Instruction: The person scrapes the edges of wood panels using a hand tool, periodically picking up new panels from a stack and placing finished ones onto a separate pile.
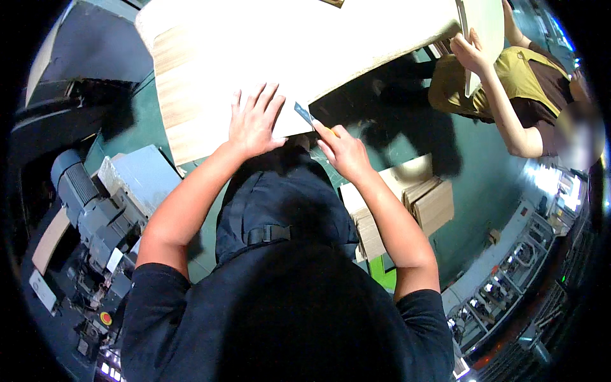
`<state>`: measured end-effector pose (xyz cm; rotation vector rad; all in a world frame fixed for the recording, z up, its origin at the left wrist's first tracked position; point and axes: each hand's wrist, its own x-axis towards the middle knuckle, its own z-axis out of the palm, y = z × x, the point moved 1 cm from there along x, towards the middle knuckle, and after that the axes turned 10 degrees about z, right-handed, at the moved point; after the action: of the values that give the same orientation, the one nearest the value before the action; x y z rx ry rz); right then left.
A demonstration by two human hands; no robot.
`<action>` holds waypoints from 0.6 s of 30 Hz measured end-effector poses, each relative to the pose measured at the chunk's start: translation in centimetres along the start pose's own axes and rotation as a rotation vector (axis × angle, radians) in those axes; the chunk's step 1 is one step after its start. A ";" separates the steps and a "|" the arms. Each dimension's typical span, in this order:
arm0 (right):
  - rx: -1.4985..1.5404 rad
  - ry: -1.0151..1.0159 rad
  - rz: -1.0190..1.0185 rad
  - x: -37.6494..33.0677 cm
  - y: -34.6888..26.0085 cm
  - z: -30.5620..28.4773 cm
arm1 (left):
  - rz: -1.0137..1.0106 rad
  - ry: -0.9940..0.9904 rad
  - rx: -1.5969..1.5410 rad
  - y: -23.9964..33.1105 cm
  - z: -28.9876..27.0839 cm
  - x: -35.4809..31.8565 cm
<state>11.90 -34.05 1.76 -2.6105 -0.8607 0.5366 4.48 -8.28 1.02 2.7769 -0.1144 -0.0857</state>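
A pale wood-grain board [175,95], brightly lit, lies in front of me. My left hand [254,124] rests flat on it near the closest edge, fingers spread. At the board's near right corner, my right hand [344,151] is closed around the yellow-orange handle of a flat-bladed knife [303,113]. Its bluish blade points up and to the left, over the board's edge. Whether the blade touches the board I cannot tell.
At the right, another person holds a pale panel [487,38]. Stacked wood boards [429,204] stand low beside my right arm. A grey motor [79,184] and machine parts are at my left. A metal rack [509,280] stands far right.
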 end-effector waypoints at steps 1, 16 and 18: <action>-0.015 -0.009 -0.017 -0.5 0.5 0.2 | 0.009 -0.011 0.016 0.0 0.0 0.0; -0.091 -0.108 -0.159 -5.1 0.3 2.2 | 0.199 -0.079 -0.115 -0.8 0.1 -7.5; -0.104 -0.093 -0.157 -3.7 -0.3 1.5 | 0.211 -0.067 -0.116 -1.1 0.1 -7.6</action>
<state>8.29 -35.87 1.43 -2.5976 -1.1405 0.5876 -3.03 -6.57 0.89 2.6292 -0.4044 -0.1266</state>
